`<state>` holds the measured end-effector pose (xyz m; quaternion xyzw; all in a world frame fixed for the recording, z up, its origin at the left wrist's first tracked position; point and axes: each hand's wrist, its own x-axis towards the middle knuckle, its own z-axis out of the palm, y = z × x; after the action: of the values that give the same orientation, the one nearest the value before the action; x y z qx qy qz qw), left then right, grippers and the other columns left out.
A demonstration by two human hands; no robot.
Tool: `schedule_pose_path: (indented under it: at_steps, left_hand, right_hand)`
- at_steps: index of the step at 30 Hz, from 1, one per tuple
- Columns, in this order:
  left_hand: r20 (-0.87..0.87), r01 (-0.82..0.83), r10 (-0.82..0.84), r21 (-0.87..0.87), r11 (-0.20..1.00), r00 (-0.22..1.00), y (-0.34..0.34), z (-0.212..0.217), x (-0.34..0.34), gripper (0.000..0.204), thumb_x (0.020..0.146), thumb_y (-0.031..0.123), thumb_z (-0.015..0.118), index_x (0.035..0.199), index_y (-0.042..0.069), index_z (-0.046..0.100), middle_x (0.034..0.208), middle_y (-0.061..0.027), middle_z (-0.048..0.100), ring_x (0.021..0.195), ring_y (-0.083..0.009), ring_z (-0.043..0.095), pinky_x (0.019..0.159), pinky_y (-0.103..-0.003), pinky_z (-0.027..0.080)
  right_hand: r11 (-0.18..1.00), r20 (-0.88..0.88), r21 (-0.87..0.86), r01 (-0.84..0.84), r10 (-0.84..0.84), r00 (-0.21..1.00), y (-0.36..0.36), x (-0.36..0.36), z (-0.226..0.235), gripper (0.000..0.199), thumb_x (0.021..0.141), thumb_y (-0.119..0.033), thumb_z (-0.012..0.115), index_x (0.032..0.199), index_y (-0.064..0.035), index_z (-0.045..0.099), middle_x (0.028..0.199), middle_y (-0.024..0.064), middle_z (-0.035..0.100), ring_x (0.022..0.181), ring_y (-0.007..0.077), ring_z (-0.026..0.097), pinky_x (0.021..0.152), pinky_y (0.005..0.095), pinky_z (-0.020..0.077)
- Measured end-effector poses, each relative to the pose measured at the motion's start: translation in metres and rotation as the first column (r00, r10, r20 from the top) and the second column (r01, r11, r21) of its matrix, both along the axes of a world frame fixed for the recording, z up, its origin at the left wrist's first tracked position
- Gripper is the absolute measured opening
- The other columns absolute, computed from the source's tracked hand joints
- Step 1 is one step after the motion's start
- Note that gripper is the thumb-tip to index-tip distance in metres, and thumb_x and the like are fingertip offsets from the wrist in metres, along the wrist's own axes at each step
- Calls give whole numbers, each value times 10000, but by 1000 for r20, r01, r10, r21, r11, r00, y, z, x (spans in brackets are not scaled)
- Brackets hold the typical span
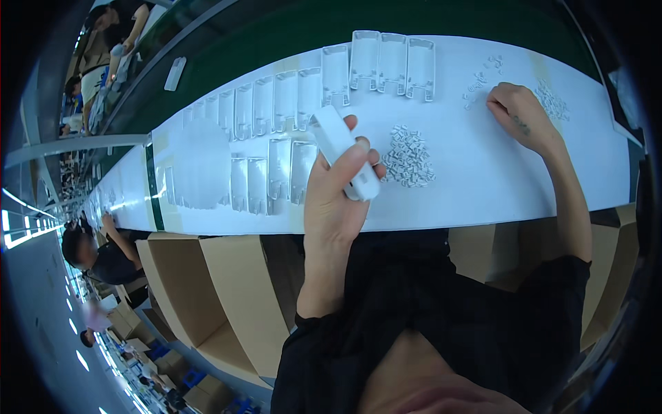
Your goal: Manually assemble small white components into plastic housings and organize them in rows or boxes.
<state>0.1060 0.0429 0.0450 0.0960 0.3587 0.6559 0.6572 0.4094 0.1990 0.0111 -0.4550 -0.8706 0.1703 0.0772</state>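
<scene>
My left hand is wrapped round a white plastic housing, long and narrow, held tilted above the table. My right hand is at the right part of the white tabletop, its fingers curled and pinched downward; whatever is in them is hidden. Small pale parts are scattered just left of its fingertips, and a second group of them lies to its right. A larger pile of small metallic-looking parts lies between my two hands. Open white housing shells stand in rows beyond and left of my left hand.
Past the table's far edge runs a dark green belt, with one white piece on it at the left. Open cardboard boxes stand below the near edge. A person sits farther down the line at left, with others at upper left.
</scene>
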Motion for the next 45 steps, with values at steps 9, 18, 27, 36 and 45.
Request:
schedule_pose_path:
  at_steps: [9,18,27,36,45]
  left_hand:
    - [94,0,-14,147,989,995,21,-5,4,418,1036,270,579,1340,-5,501,1249,-166,600,1095,-250,627,916,-343,502]
    - [-12,-21,23,153,988,1000,20,-4,23,393,1042,286,568,1326,16,529,1233,-143,614,1126,-211,608,951,-324,469]
    - [97,46,-64,183,982,993,19,-2,28,365,1029,236,599,1313,13,548,1196,-143,635,1128,-201,607,942,-312,471]
    - [81,133,-152,197,971,985,25,-7,38,357,1024,214,611,1317,18,559,1149,-133,656,1066,-171,601,915,-277,471]
    - [-25,154,-152,214,965,988,28,-21,62,392,1027,264,602,1336,29,550,1177,-128,635,1000,-173,605,882,-284,475]
  right_hand:
    - [878,-561,-478,31,-333,758,-49,-58,29,114,952,-112,648,920,-14,696,616,-1,583,449,56,459,434,191,360]
    - [727,-672,-673,-136,-524,524,-115,-141,50,93,942,-53,671,958,38,686,592,-1,565,439,56,454,434,177,384]
    - [805,-756,-554,-211,-380,533,-115,-131,32,62,930,1,644,963,40,680,594,1,574,445,57,466,446,172,372]
    - [824,-766,-542,-165,-403,501,-118,-122,34,71,906,-4,645,854,-16,692,536,-44,494,441,57,459,458,166,360]
    - [743,-755,-641,-190,-568,327,-127,-108,26,75,883,29,628,889,-21,685,555,-35,540,447,56,485,469,162,374]
